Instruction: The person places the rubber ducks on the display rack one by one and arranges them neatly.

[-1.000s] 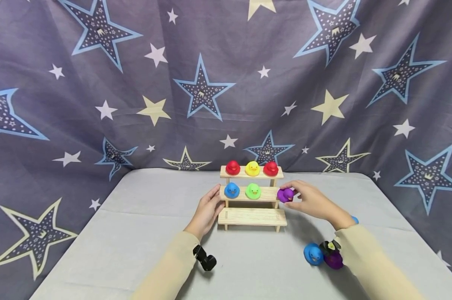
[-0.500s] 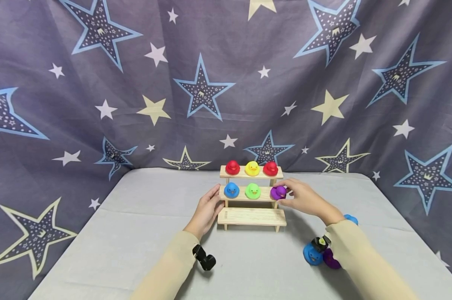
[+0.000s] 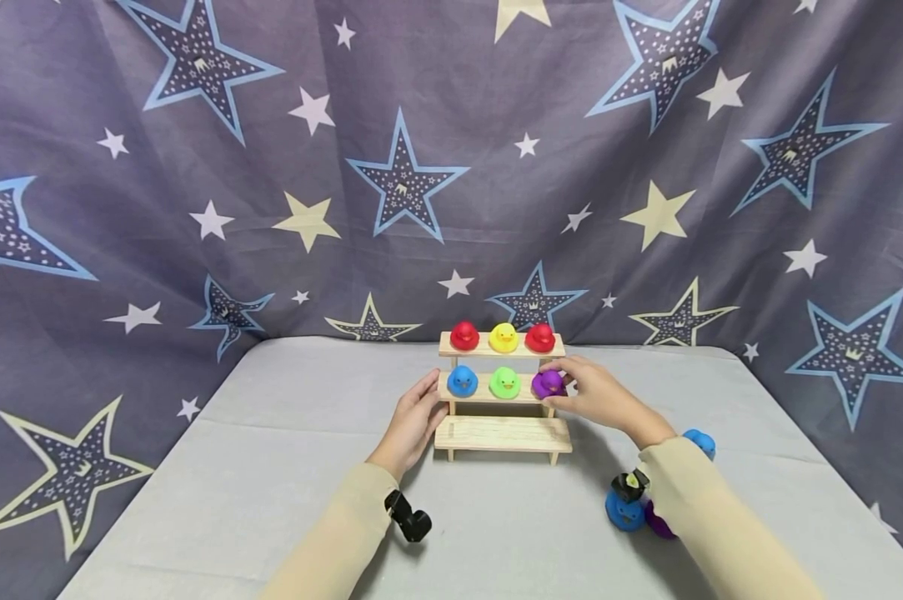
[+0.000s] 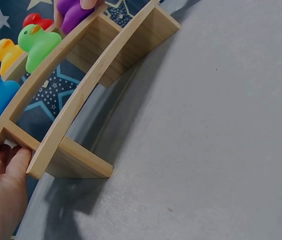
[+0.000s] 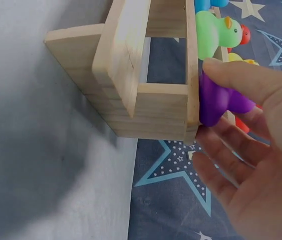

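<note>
- Dark, purple-grey cloth (image 3: 256,192) printed with stars hangs behind a pale grey surface (image 3: 248,483), matte and lightly creased.
- At the centre of the clock, with twelve away from the person, is the stepped wooden stand (image 3: 484,393): pale, straight-edged boards with visible grain, on upright legs.
- Judged by how things lie, two of three tiers look all but finished. The top tier (image 3: 484,344) bears a red duck (image 3: 464,337), a yellow duck (image 3: 504,338) and a second red duck (image 3: 540,338).
- On the middle tier (image 3: 484,385), a blue duck (image 3: 462,382) sits toward nine, a green duck (image 3: 505,383) midway, and a purple duck (image 3: 548,384) at the three o'clock end.
- At three o'clock, the right hand (image 3: 604,396) has its grip pinched on that purple duck, thumb nearer, fingers beyond; it is not yet released.
- Between eight and nine, the left hand (image 3: 413,421) has its grip curled on the stand's end, apparently steadying it.
- What seems left: the bottom tier (image 3: 526,434) carries no duck, while a loose blue duck (image 3: 625,512), a loose purple duck (image 3: 659,522) and a farther blue duck (image 3: 700,443) sit around four o'clock. Whether the cream sleeve (image 3: 709,500) hides more cannot be told.
- All ducks are rounded and smooth, likely soft rubber or vinyl.
</note>
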Action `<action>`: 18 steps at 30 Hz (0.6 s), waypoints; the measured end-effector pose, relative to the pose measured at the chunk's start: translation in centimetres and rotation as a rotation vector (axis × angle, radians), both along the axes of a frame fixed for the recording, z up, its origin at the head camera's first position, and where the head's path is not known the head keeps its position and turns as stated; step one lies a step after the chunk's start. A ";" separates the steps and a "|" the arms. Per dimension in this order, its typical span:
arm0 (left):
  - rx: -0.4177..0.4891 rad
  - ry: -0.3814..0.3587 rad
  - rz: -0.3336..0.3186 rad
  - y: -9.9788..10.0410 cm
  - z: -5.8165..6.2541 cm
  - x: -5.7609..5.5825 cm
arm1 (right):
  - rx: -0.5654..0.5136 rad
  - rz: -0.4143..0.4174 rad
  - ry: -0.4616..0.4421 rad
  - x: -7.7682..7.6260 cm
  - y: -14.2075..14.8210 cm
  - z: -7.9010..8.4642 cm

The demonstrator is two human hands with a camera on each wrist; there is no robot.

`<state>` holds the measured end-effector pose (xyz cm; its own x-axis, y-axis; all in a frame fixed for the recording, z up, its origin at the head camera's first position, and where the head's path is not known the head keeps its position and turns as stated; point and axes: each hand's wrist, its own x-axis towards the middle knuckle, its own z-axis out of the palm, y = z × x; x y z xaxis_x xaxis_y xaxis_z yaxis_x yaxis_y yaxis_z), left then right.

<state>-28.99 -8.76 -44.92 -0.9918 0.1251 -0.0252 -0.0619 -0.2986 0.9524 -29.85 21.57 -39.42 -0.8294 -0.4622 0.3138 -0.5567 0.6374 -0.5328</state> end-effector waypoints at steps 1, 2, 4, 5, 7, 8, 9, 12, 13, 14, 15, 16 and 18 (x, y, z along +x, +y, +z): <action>-0.001 -0.001 -0.001 0.0 0.0 0.0 | 0.002 -0.003 0.005 0.0 0.0 0.0; -0.002 -0.001 -0.002 0.0 0.0 0.0 | 0.002 -0.009 0.009 -0.1 -0.1 -0.1; -0.003 0.000 -0.002 0.0 0.0 0.0 | 0.004 -0.016 0.021 -0.1 -0.2 -0.1; -0.002 0.001 -0.002 0.0 0.1 0.0 | 0.003 -0.018 0.027 -0.1 -0.2 -0.1; 0.001 0.004 -0.002 0.0 0.1 0.0 | 0.001 -0.026 0.040 -0.2 -0.2 -0.2; 0.000 0.005 -0.001 0.0 0.1 0.1 | -0.001 -0.031 0.043 -0.2 -0.2 -0.3; 0.000 0.004 -0.001 0.0 0.1 0.1 | -0.003 -0.032 0.047 -0.2 -0.2 -0.3; -0.003 0.004 0.000 0.0 0.1 0.1 | -0.008 -0.036 0.048 -0.1 -0.2 -0.3; -0.004 0.004 0.000 0.0 0.1 0.1 | -0.008 -0.036 0.049 -0.1 -0.2 -0.3; -0.005 0.004 0.000 0.0 0.1 0.1 | -0.007 -0.036 0.051 -0.1 -0.3 -0.4; -0.005 0.005 -0.001 0.0 0.1 0.1 | -0.005 -0.036 0.053 -0.1 -0.3 -0.4; -0.005 0.005 -0.001 0.0 0.0 0.1 | -0.004 -0.037 0.056 -0.2 -0.3 -0.4; -0.003 0.007 -0.001 0.0 0.0 0.1 | -0.002 -0.034 0.069 -0.2 -0.3 -0.4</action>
<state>-28.91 -8.74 -44.92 -0.9918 0.1265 -0.0189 -0.0559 -0.2957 0.9536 -30.07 21.29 -39.87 -0.8211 -0.4332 0.3718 -0.5701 0.6560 -0.4947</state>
